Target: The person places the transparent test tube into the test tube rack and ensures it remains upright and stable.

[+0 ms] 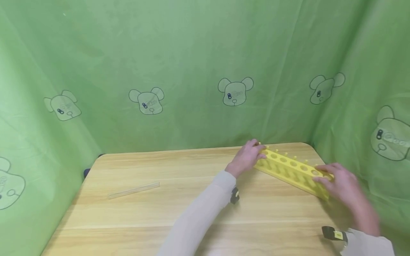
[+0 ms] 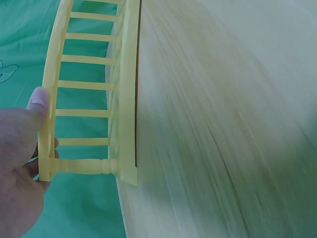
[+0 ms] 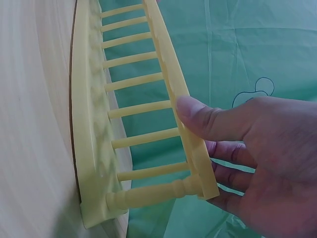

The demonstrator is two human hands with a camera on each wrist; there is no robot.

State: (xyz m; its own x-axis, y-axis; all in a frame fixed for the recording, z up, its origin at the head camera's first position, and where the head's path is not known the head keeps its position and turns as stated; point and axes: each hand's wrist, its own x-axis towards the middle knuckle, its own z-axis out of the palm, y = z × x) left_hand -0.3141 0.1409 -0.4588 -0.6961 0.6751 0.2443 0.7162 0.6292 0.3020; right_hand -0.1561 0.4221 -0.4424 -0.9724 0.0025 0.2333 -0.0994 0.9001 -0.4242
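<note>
A yellow test tube rack (image 1: 288, 170) stands at the right rear of the table, running at a slant. Its top bar has a row of round holes, with thin pegs along the back. My left hand (image 1: 246, 156) grips the far left end of the top bar, thumb (image 2: 38, 99) on the near side. At the other end, my right hand (image 1: 344, 181) pinches the same bar between thumb (image 3: 193, 111) and fingers. A thin dark line runs along the rack's base in both wrist views; whether it fully touches the table I cannot tell.
On the left part of the wooden table (image 1: 153, 220) lies a thin clear tube or rod (image 1: 133, 190). Green curtains (image 1: 192, 53) with bear-head prints hang behind and at both sides. The table's back edge is close behind the rack.
</note>
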